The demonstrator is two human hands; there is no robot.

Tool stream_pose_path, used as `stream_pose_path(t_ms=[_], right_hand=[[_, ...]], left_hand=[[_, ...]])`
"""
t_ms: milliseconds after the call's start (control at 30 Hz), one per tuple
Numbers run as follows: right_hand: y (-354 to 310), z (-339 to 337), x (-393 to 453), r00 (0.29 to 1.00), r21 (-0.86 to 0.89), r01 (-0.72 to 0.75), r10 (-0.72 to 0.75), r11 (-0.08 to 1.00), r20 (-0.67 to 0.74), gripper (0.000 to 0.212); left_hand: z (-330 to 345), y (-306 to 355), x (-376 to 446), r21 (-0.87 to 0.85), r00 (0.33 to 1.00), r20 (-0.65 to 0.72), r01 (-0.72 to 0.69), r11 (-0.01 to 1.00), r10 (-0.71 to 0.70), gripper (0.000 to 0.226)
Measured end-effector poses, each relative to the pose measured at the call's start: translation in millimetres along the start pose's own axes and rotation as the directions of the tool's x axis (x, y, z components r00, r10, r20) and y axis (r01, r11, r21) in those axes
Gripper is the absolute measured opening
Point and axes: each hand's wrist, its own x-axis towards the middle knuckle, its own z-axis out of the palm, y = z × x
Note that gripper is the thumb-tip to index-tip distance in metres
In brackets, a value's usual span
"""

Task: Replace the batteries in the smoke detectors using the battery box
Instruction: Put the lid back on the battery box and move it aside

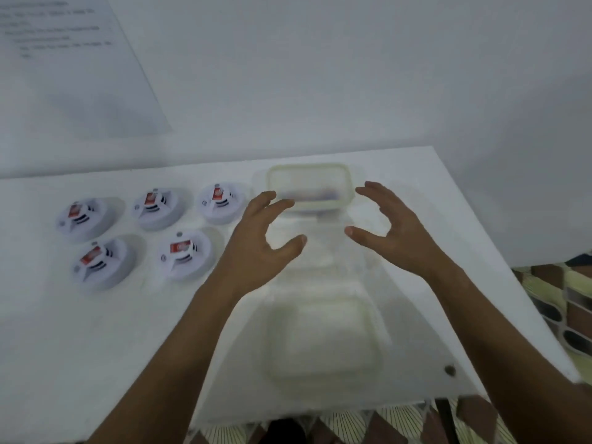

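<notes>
blurring battery box [309, 187] behind spread hands [262, 238], contents unreadable

The battery box [309, 187] is motion-blurred, its contents an unreadable dark smear; nearer than it, a lid-like container [323, 341] is fainter (barely outlined), and the wall sheet [64, 59] left of the box has illegible print

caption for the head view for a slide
Both open hands, left hand and right hand, reach toward the battery box beside five smoke detectors.
</notes>
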Motion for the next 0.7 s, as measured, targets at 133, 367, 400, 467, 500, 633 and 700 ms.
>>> stream_pose_path(t_ms=[133, 367, 400, 467, 500, 633, 700], right_hand=[[4, 0, -82, 0.999, -0.02, -0.022, 0.021, 1.0, -0.046, 0.054], [14, 10, -152, 0.96, -0.142, -0.103, 0.136, 0.985, 0.243, 0.086], [14, 12, -155, 0.947, -0.142, -0.104, 0.141, 0.984, 0.29, 0.093], [15, 17, -156, 0.922, -0.132, -0.109, 0.15, 0.985, 0.357, 0.107], [16, 21, -155, 0.912, -0.137, -0.106, 0.152, 0.985, 0.382, 0.112], [17, 31, -150, 0.913, -0.184, -0.07, 0.137, 0.981, 0.383, 0.121], [17, 31, -152, 0.934, -0.135, -0.077, 0.119, 0.988, 0.338, 0.117]], left_hand=[[10, 6, -83, 0.015, 0.999, -0.051, 0.004, 1.0, -0.003, 0.049], [30, -3, -159, 0.107, 0.969, 0.11, 0.211, 0.972, -0.222, 0.084], [31, -4, -160, 0.131, 0.947, 0.175, 0.249, 0.96, -0.269, 0.096], [32, -11, -159, 0.206, 0.906, 0.286, 0.259, 0.944, -0.311, 0.118], [32, -14, -158, 0.231, 0.897, 0.314, 0.245, 0.941, -0.311, 0.124], [32, -19, -154, 0.223, 0.912, 0.289, 0.232, 0.947, -0.291, 0.124], [32, -15, -155, 0.214, 0.923, 0.268, 0.221, 0.951, -0.275, 0.121]])
